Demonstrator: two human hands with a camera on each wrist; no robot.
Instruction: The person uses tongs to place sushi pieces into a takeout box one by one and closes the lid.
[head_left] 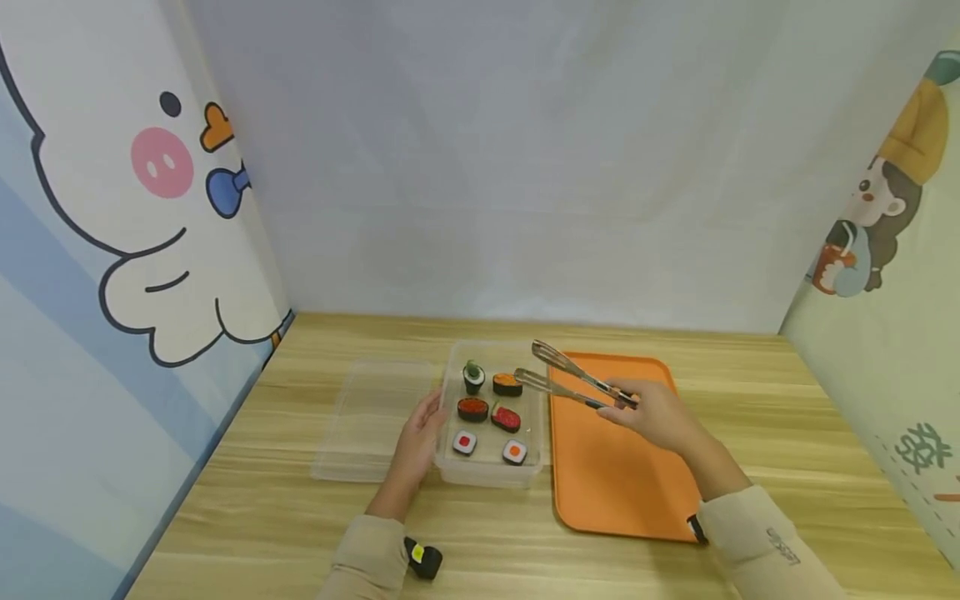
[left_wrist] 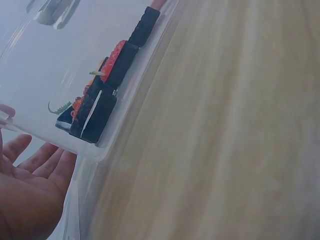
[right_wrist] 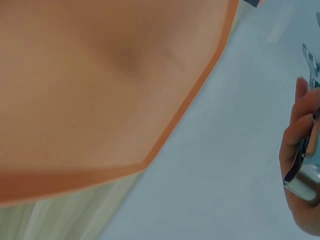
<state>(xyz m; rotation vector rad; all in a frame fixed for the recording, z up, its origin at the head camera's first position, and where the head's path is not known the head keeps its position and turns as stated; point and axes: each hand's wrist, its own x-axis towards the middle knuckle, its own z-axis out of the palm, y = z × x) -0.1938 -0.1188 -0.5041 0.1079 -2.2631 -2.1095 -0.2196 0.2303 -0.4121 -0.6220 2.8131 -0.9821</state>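
A clear plastic box (head_left: pixel 491 475) holds several toy sushi pieces, among them a red roe piece (head_left: pixel 472 409), an orange-topped piece (head_left: pixel 507 384) and a white roll with an orange centre (head_left: pixel 514 452). My left hand (head_left: pixel 422 433) holds the box's left wall, its thumb by the rim and its fingers along the outside. In my right hand (head_left: pixel 656 412) are metal tongs (head_left: pixel 573 371), gripped near their dark handle end. Their two arms are spread, with the tips above the box's right side and nothing between them. The right wrist view shows the fingers curled round the tongs (right_wrist: pixel 305 180).
An orange tray (head_left: pixel 622 483) lies right of the box, below my right hand. A clear lid (head_left: pixel 367 425) lies flat to the left. A small black piece with a yellow spot (head_left: pixel 423 558) is beside my left sleeve. A pale curtain (head_left: pixel 525 208) hangs behind the wooden table (head_left: pixel 262 517).
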